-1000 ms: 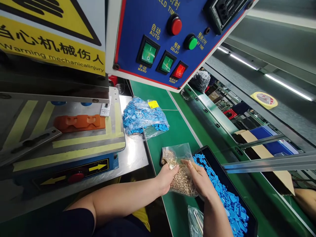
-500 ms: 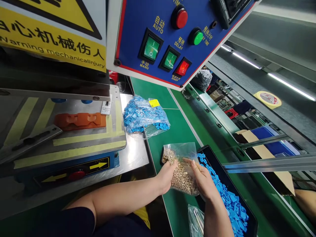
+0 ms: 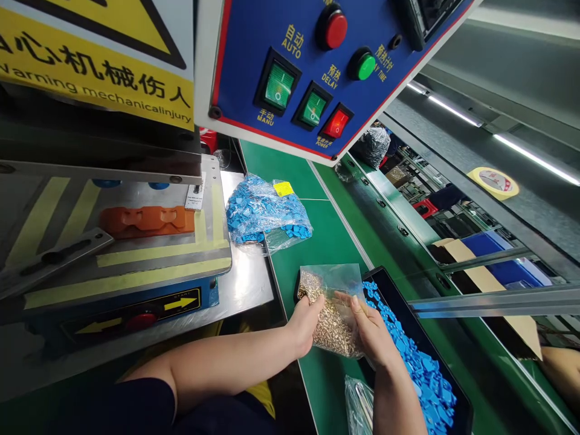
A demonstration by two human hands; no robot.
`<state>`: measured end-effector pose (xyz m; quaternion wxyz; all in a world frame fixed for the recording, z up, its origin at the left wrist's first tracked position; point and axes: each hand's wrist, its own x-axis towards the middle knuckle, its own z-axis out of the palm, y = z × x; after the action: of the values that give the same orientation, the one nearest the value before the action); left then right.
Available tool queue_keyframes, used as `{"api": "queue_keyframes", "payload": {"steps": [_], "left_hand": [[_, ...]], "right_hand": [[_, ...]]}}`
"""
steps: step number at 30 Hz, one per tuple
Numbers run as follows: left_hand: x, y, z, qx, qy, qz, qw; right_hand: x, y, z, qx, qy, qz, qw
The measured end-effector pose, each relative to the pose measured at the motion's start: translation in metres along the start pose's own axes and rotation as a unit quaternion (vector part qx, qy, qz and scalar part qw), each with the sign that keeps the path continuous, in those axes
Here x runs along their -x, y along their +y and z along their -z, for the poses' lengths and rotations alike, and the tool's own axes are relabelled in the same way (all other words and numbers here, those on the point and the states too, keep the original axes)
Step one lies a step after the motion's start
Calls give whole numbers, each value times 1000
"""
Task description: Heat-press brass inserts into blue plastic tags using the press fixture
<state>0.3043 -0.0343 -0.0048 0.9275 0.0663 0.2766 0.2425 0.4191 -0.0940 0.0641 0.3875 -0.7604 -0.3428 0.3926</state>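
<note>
Over the green desk (image 3: pixel 319 226), by the black tray (image 3: pixel 467 408), the transparent bag (image 3: pixel 330 314) of gold-coloured pieces (image 3: pixel 333 333) was pinched at its sides by left grip (image 3: pixel 305 325) and right grip (image 3: pixel 372 334), both closed, presumably to steady loose contents.

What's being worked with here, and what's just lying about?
In hand:
clear bag of gold-coloured pieces, held by left hand and right hand

Apparently just nearby:
wrapped blue parts
black tray of blue pieces
orange block
</note>
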Motion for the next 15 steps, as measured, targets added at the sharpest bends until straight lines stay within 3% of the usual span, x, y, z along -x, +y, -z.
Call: {"api": "queue_keyframes", "payload": {"steps": [15], "left_hand": [[1,0,-2,24,10,-1,1000]], "right_hand": [[2,1,1,13,18,-9,1000]]}}
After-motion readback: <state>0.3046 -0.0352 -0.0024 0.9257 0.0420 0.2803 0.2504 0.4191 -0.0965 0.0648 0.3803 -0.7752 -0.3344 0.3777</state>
